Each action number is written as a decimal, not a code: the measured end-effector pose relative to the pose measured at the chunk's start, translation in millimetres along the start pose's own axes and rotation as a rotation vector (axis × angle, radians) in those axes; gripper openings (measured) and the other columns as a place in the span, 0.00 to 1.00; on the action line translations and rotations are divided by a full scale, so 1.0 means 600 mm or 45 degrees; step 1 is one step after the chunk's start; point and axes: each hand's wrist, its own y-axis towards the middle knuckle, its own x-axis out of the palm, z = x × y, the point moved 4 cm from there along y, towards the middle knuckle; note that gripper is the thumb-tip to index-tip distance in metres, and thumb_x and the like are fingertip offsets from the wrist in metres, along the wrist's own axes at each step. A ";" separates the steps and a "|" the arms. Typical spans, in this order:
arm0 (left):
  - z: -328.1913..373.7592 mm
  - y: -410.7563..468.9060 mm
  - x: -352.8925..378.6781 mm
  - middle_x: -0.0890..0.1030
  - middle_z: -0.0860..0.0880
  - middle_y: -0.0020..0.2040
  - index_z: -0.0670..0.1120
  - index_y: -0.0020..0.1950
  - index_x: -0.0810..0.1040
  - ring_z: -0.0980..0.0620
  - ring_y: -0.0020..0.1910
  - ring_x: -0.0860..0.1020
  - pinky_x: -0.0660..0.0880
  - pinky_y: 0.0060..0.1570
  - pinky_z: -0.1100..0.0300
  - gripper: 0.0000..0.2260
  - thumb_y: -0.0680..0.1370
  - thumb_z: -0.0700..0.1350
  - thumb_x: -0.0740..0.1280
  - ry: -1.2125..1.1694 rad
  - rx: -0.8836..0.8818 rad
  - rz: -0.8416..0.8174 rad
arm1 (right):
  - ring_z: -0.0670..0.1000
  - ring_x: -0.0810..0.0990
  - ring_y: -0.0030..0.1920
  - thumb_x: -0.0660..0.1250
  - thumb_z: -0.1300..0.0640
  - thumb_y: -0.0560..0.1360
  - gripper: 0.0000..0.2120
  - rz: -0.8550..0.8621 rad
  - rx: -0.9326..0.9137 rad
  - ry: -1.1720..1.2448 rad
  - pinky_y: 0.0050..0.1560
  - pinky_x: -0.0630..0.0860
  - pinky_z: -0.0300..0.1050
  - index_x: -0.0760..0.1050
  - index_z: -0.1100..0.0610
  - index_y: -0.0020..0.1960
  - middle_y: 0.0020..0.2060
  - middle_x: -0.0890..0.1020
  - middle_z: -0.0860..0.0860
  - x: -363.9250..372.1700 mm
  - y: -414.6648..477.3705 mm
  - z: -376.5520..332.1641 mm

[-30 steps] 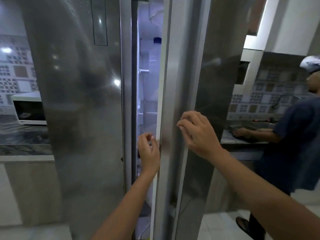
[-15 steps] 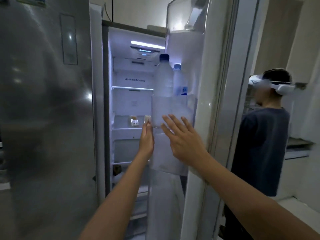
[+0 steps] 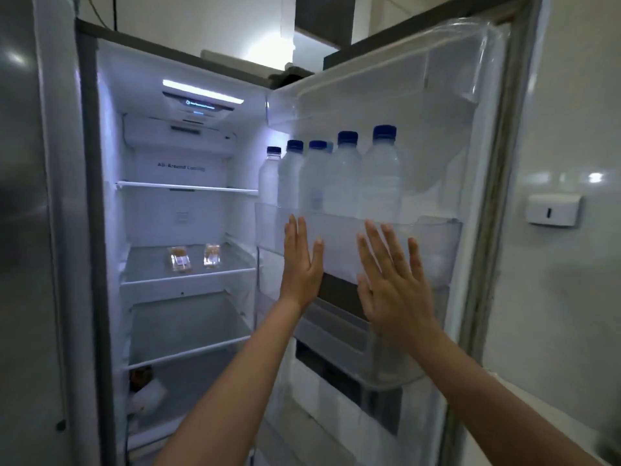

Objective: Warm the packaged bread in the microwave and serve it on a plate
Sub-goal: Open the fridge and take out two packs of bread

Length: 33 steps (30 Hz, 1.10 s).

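On the middle glass shelf (image 3: 188, 275) of the open fridge, toward its front edge: two clear-wrapped bread packages (image 3: 180, 260), side by side, long axes running front to back. Left of and beyond both hands, so nearer the left hand (image 3: 301, 264). Both grips empty, flat and spread wide: left hand and right hand (image 3: 393, 280) raised before the door bin (image 3: 433, 237) under the water bottles (image 3: 342, 176). Next reach probably leftward, inward.
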 end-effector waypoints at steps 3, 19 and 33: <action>0.007 0.020 0.048 0.39 0.54 0.77 0.53 0.75 0.40 0.57 0.76 0.38 0.39 0.75 0.55 0.29 0.78 0.62 0.46 0.189 0.241 0.052 | 0.54 0.43 0.77 0.59 0.53 0.75 0.31 -0.028 0.067 -0.080 0.74 0.44 0.58 0.57 0.61 0.75 0.77 0.48 0.56 0.025 -0.017 0.053; -0.039 0.133 0.209 0.39 0.50 0.78 0.51 0.77 0.45 0.50 0.77 0.42 0.36 0.75 0.53 0.28 0.80 0.57 0.50 0.823 0.812 0.041 | 0.56 0.60 0.71 0.53 0.49 0.75 0.28 -0.229 0.491 -0.001 0.72 0.52 0.52 0.58 0.60 0.73 0.70 0.69 0.59 0.219 -0.005 0.186; -0.059 0.159 0.287 0.45 0.47 0.78 0.48 0.77 0.52 0.50 0.77 0.41 0.37 0.75 0.54 0.27 0.80 0.55 0.55 0.960 0.898 0.058 | 0.58 0.57 0.75 0.52 0.45 0.75 0.32 -0.258 0.783 0.391 0.72 0.56 0.52 0.56 0.60 0.75 0.74 0.60 0.58 0.304 -0.008 0.233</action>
